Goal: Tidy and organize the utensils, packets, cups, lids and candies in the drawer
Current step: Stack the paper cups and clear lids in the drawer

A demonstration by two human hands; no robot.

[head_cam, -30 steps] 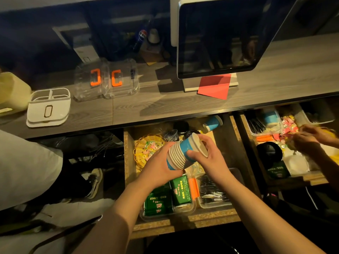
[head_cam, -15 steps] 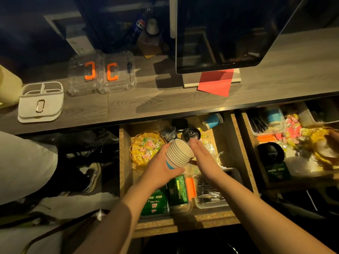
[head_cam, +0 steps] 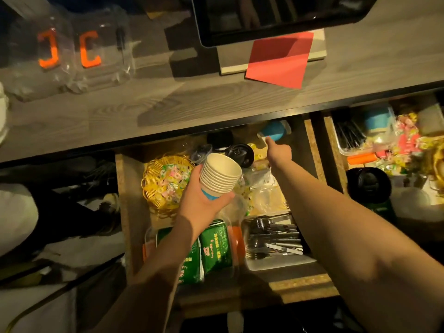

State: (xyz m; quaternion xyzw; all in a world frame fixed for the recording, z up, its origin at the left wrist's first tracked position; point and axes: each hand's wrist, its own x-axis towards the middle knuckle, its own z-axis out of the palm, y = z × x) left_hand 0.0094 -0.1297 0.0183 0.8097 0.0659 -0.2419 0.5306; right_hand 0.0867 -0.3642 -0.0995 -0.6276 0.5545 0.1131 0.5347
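My left hand (head_cam: 204, 198) grips a stack of blue paper cups (head_cam: 219, 176) above the middle of the open drawer (head_cam: 125, 212), mouths facing up. My right hand (head_cam: 278, 152) reaches to the drawer's back right, fingertips at a lone blue cup (head_cam: 275, 131) lying on its side under the counter edge; it holds nothing. A yellow wire basket of candies (head_cam: 165, 181) sits at the left. Black lids (head_cam: 241, 153) lie at the back. Green packets (head_cam: 213, 246) fill a front tray. A clear tray of metal cutlery (head_cam: 274, 239) is at the front right.
A grey wooden counter (head_cam: 216, 102) overhangs the drawer, carrying a screen (head_cam: 276, 18), a red paper (head_cam: 281, 61) and clear boxes with orange clips (head_cam: 69, 51). A second open drawer (head_cam: 384, 164) at the right holds candies, black lids and straws. A shoe and white cloth lie at the left.
My right hand left the cup stack and stretched toward the lone blue cup at the drawer's back. The left hand tipped the stack upright. The view moved closer and lower.
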